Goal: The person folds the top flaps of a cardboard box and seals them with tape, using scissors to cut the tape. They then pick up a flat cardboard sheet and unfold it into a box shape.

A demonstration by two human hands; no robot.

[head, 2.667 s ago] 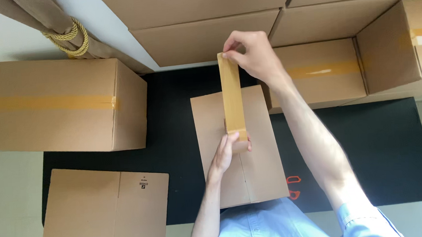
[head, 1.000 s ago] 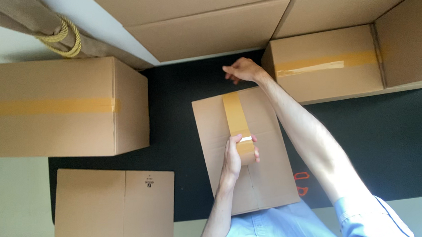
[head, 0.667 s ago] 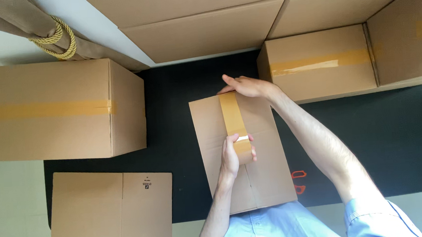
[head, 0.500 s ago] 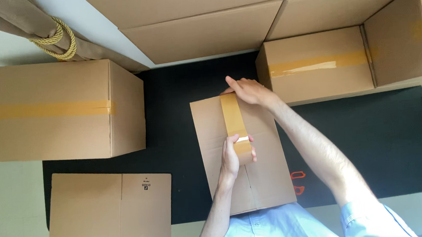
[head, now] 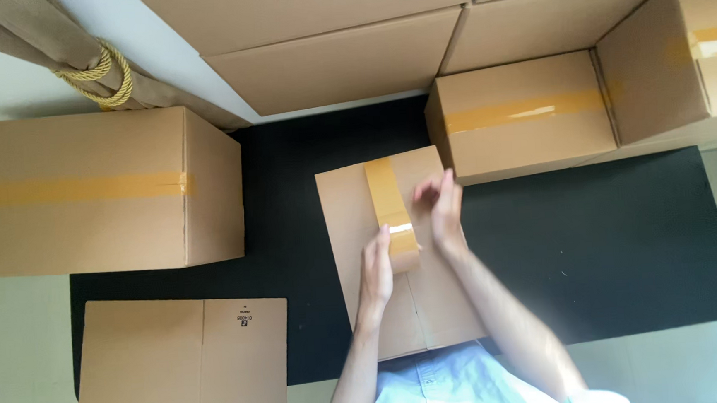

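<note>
Head view: left hand (head: pixel 377 267) grips tape roll (head: pixel 403 244) on box (head: pixel 352 227); right hand (head: pixel 442 209) open beside.

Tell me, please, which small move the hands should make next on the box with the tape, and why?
Probably pull the tape roll further toward the body. The tape strip covers only the far half of the box top; the near part of the seam is bare. The left hand holds the roll, and the right hand hovers beside the strip, free to press it flat.
</note>
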